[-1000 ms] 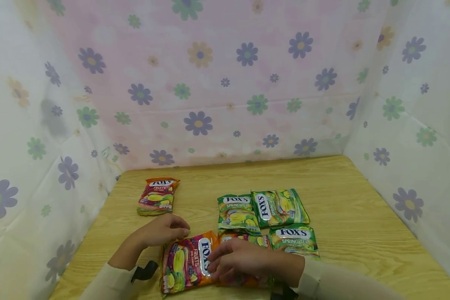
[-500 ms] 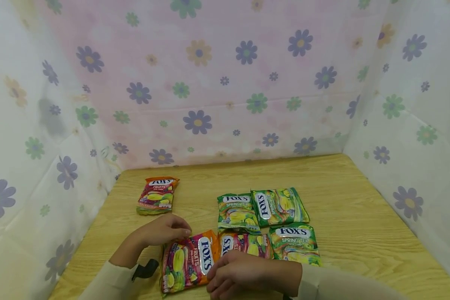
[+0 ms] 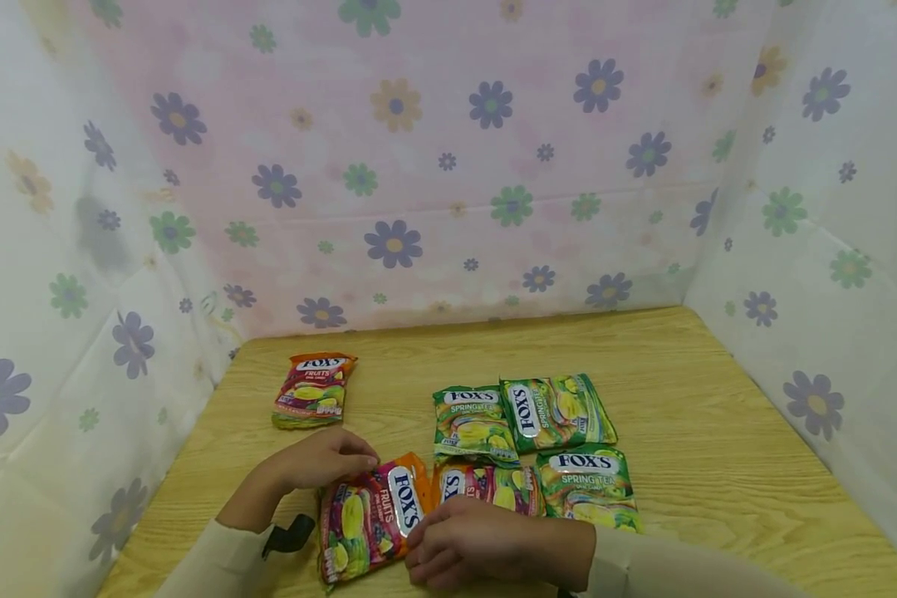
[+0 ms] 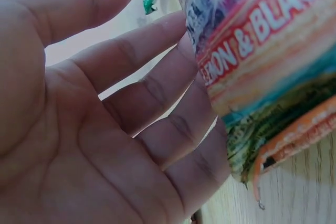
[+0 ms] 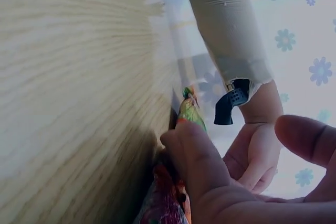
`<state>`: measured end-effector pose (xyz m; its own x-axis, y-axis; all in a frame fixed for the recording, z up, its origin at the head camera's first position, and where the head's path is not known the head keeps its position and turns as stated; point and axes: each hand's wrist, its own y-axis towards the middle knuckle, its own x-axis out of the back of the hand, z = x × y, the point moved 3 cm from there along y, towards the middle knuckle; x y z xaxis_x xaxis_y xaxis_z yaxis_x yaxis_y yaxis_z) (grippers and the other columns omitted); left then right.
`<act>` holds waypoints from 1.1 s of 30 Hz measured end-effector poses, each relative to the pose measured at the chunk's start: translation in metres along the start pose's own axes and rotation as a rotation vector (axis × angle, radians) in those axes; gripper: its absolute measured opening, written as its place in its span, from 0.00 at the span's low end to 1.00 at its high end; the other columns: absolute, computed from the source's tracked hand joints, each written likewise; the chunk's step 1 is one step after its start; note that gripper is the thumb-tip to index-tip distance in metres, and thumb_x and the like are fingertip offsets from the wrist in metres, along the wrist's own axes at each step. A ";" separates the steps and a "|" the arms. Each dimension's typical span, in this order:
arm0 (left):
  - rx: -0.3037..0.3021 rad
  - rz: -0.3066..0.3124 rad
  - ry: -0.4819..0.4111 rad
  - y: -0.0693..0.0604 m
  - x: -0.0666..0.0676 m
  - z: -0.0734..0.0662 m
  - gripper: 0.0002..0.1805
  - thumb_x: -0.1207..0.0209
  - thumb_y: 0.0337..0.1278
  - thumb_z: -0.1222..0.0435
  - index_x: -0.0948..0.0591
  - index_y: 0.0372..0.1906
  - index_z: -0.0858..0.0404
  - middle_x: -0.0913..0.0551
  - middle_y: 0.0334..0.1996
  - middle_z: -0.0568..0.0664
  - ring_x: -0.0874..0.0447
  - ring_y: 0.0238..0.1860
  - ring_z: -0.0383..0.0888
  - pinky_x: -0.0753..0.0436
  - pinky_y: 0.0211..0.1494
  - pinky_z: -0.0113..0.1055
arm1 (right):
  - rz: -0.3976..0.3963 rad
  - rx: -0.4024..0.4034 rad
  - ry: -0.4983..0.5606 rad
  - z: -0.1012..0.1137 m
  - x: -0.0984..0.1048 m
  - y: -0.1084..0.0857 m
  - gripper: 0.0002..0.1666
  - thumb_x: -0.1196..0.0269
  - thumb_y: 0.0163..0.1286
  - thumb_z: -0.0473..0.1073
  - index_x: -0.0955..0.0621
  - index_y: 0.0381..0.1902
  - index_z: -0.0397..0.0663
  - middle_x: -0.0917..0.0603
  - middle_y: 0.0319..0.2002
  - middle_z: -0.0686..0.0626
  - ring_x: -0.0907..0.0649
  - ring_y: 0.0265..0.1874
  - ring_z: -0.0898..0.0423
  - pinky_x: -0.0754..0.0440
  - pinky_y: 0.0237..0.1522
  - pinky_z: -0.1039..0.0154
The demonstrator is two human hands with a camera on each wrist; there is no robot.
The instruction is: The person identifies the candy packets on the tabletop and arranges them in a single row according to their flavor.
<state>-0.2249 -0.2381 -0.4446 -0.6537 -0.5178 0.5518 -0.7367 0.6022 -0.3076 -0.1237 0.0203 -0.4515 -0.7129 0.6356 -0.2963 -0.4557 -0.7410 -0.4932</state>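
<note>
An orange and purple FOX'S Fruits candy bag (image 3: 370, 519) lies slightly turned on the table at the front, between both hands. My left hand (image 3: 321, 461) touches its upper left side. In the left wrist view, the fingers (image 4: 152, 90) extend against the bag's side, with the thumb standing away. My right hand (image 3: 486, 540) touches the lower right side of this bag, fingers pointing left; the right wrist view shows its thumb (image 5: 307, 140) apart from the fingers. Just above that hand, another Fruits bag (image 3: 504, 488) is partly covered by it.
Three green Spring Tea bags lie right of centre: one upright (image 3: 473, 423), one sideways (image 3: 561, 411), one nearer the front (image 3: 589, 486). Another Fruits bag (image 3: 314, 390) lies at the back left. Flowered cloth (image 3: 448, 166) walls in the wooden table (image 3: 680, 390).
My right hand has slid down and slightly left, uncovering more of the Fruits and Spring Tea bags behind it. The bag between my hands has turned slightly. My left hand has barely moved.
</note>
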 end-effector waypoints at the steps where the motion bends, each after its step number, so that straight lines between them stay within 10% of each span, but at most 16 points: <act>1: 0.003 -0.002 0.001 0.000 0.000 0.000 0.16 0.45 0.78 0.58 0.12 0.55 0.60 0.11 0.48 0.49 0.14 0.49 0.46 0.15 0.56 0.48 | -0.003 -0.003 0.013 0.000 0.000 0.000 0.23 0.42 0.74 0.40 0.22 0.63 0.34 0.13 0.56 0.39 0.14 0.59 0.43 0.15 0.60 0.52; 12: 0.025 -0.014 0.030 0.002 0.001 0.004 0.16 0.44 0.77 0.56 0.11 0.53 0.57 0.11 0.46 0.47 0.14 0.48 0.45 0.15 0.53 0.45 | -0.068 -0.059 0.341 -0.014 -0.017 0.000 0.24 0.44 0.71 0.40 0.24 0.61 0.31 0.15 0.56 0.33 0.15 0.58 0.43 0.21 0.68 0.51; 33: 0.047 -0.025 0.049 0.000 0.007 0.008 0.16 0.43 0.76 0.55 0.13 0.53 0.60 0.12 0.45 0.48 0.15 0.46 0.44 0.17 0.50 0.42 | -0.104 0.108 0.520 -0.016 -0.033 0.023 0.39 0.53 0.70 0.34 0.49 0.73 0.17 0.24 0.65 0.26 0.29 0.72 0.31 0.31 0.75 0.42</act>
<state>-0.2308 -0.2468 -0.4472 -0.6263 -0.5017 0.5967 -0.7610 0.5594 -0.3285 -0.1022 -0.0145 -0.4666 -0.3162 0.7098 -0.6295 -0.5811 -0.6694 -0.4629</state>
